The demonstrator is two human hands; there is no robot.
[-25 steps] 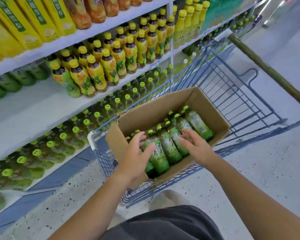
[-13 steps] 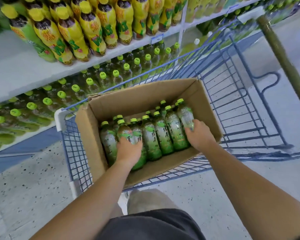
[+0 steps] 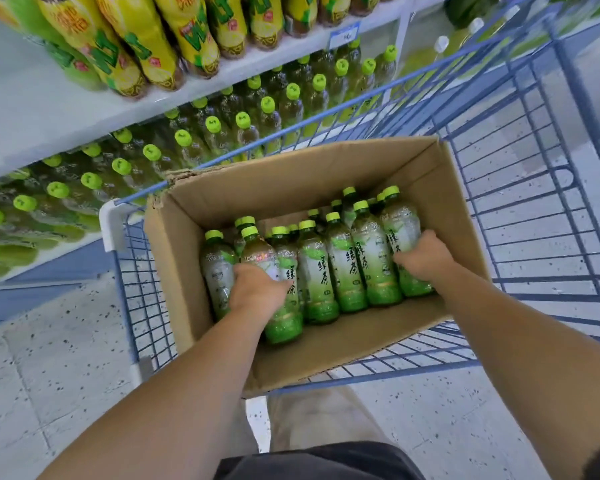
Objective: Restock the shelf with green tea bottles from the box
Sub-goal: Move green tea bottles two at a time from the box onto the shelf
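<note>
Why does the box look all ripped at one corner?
The brown cardboard box has a ragged, torn top edge at its far left corner, probably from being opened roughly. It also sits tilted in the blue wire cart. The green tea bottles inside look intact, nothing spilled.

I see a blue wire cart (image 3: 520, 188) standing on a pale speckled floor (image 3: 49, 368), close beside the white shelf (image 3: 32, 112). Inside the cart sits an open cardboard box (image 3: 326, 348), tilted toward me, and green tea bottles (image 3: 343, 268) lie in it side by side with their lime caps pointing away. The upper shelf board carries yellow-labelled bottles (image 3: 132, 46) along its front edge, with a bare stretch to their left. The board below it holds rows of green-capped bottles (image 3: 215, 133) packed closely together.
</note>
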